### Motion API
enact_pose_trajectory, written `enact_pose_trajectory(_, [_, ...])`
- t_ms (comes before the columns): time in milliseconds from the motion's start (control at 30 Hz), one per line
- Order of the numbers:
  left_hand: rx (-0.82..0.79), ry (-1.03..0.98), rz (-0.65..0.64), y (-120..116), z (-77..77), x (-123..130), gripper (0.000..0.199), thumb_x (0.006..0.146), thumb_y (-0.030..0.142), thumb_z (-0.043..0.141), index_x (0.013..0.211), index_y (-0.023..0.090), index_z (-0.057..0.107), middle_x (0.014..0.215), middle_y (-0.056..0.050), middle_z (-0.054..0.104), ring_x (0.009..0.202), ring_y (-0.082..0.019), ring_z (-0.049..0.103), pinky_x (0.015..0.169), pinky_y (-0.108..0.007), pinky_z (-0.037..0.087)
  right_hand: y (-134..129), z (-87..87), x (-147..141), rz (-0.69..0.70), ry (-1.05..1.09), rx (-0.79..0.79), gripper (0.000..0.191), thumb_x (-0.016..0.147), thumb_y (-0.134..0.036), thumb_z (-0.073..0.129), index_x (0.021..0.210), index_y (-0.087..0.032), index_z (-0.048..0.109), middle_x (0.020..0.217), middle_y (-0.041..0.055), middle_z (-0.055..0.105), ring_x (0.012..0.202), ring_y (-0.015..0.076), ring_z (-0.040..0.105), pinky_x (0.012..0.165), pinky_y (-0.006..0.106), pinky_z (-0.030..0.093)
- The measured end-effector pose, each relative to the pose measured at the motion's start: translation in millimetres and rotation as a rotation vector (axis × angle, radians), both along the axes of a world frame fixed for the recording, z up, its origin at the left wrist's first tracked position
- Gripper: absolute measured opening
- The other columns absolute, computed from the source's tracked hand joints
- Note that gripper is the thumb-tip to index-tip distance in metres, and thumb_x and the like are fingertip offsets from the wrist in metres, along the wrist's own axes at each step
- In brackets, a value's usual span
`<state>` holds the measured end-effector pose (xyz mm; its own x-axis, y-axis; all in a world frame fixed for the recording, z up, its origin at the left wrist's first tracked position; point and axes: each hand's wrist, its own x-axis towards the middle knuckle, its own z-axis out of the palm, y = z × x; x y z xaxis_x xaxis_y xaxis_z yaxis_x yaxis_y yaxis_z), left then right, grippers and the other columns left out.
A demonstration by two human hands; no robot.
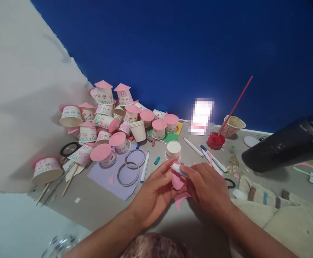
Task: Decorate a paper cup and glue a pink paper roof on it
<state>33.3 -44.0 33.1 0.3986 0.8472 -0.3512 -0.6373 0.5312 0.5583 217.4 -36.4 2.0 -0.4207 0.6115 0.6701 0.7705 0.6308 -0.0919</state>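
Near the table's front, my left hand (155,191) is closed round a pink paper piece (178,181). My right hand (208,182) grips a small white tube (179,169) against that paper, its fingers bent over it. The two hands meet, and part of the paper is hidden between them. Under them lies a pink paper scrap (181,200). Just beyond the fingers stands an upside-down white paper cup (173,149). A short teal cap (157,160) and a white marker (145,167) lie left of the cup.
Several decorated cups with pink tops (104,89) are piled at the back left. Grey rings (128,174) rest on purple paper (105,179). A red paint pot (215,141), a brush (237,104), a black cylinder (282,147) and cream cloth (285,222) are on the right.
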Motion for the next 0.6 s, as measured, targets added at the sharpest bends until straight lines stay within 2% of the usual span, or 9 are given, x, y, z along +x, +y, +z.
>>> enact_pose_trajectory(133, [0.034, 0.051, -0.014, 5.1, -3.4, 0.4, 0.061, 0.07, 0.006, 0.078, 0.129, 0.022, 0.074, 0.113, -0.005, 0.076, 0.096, -0.018, 0.069, 0.094, -0.035, 0.057, -0.1, -0.4, -1.0, 0.03, 0.084, -0.139, 0.026, 0.111, -0.031, 0.044, 0.119, -0.018, 0.065, 0.084, 0.0064, 0.073, 0.074, 0.0231, 0.064, 0.066, 0.035, 0.043])
enact_pose_trajectory(200, [0.043, 0.066, -0.024, 7.8, -5.4, 1.1, 0.059, 0.067, 0.001, 0.072, 0.123, 0.02, 0.076, 0.107, -0.005, 0.077, 0.092, -0.016, 0.07, 0.09, -0.033, 0.058, -0.9, 1.7, -1.0, 0.054, 0.237, -0.306, 0.027, 0.111, -0.034, 0.046, 0.12, -0.019, 0.067, 0.094, 0.0069, 0.078, 0.08, 0.022, 0.069, 0.07, 0.033, 0.048])
enact_pose_trajectory(267, [0.036, 0.053, -0.044, 9.5, -7.6, 0.9, 0.053, 0.068, 0.001, 0.068, 0.117, 0.018, 0.078, 0.104, -0.005, 0.078, 0.091, -0.018, 0.072, 0.09, -0.035, 0.059, -1.5, 5.4, -0.3, 0.077, 0.438, -0.541, 0.025, 0.108, -0.037, 0.051, 0.118, -0.021, 0.069, 0.102, 0.0056, 0.079, 0.083, 0.02, 0.071, 0.073, 0.031, 0.05])
enact_pose_trajectory(333, [0.026, 0.015, -0.074, 10.2, -9.9, -0.6, 0.049, 0.071, 0.003, 0.065, 0.116, 0.017, 0.077, 0.105, -0.007, 0.079, 0.093, -0.022, 0.075, 0.091, -0.041, 0.06, -0.6, 9.4, 2.0, 0.092, 0.651, -0.784, 0.025, 0.104, -0.042, 0.057, 0.111, -0.023, 0.072, 0.098, 0.0034, 0.078, 0.079, 0.0177, 0.07, 0.069, 0.028, 0.05])
enact_pose_trajectory(400, [0.005, -0.015, -0.107, 10.5, -11.7, -3.2, 0.048, 0.074, 0.004, 0.064, 0.119, 0.015, 0.074, 0.109, -0.01, 0.08, 0.098, -0.027, 0.078, 0.093, -0.046, 0.06, 3.0, 11.6, 6.4, 0.105, 0.891, -0.971, 0.031, 0.101, -0.051, 0.061, 0.102, -0.022, 0.074, 0.079, 0.0002, 0.072, 0.065, 0.0144, 0.062, 0.059, 0.026, 0.046])
enact_pose_trajectory(500, [-0.086, -0.033, -0.138, 12.5, -12.1, -8.4, 0.04, 0.083, 0.014, 0.063, 0.122, 0.011, 0.071, 0.119, -0.016, 0.079, 0.107, -0.035, 0.078, 0.097, -0.052, 0.059, 13.3, 9.6, 16.9, 0.091, 1.275, -1.066, 0.042, 0.094, -0.062, 0.066, 0.095, -0.021, 0.073, 0.054, -0.0063, 0.05, 0.049, 0.0096, 0.041, 0.046, 0.021, 0.033])
enact_pose_trajectory(533, [-0.124, -0.041, -0.14, 13.8, -11.5, -10.5, 0.037, 0.089, 0.021, 0.063, 0.122, 0.009, 0.071, 0.121, -0.017, 0.079, 0.109, -0.037, 0.078, 0.098, -0.052, 0.059, 17.5, 8.0, 20.9, 0.081, 1.383, -1.068, 0.042, 0.091, -0.063, 0.071, 0.096, -0.021, 0.074, 0.054, -0.0066, 0.05, 0.049, 0.0088, 0.039, 0.046, 0.02, 0.032])
enact_pose_trajectory(600, [-0.188, -0.058, -0.134, 17.1, -9.1, -15.6, 0.04, 0.098, 0.036, 0.058, 0.123, 0.007, 0.07, 0.125, -0.02, 0.078, 0.112, -0.038, 0.077, 0.099, -0.052, 0.059, 25.7, 4.3, 28.9, 0.06, 1.538, -1.09, 0.042, 0.081, -0.058, 0.083, 0.099, -0.021, 0.075, 0.063, -0.004, 0.059, 0.054, 0.0081, 0.046, 0.047, 0.018, 0.036])
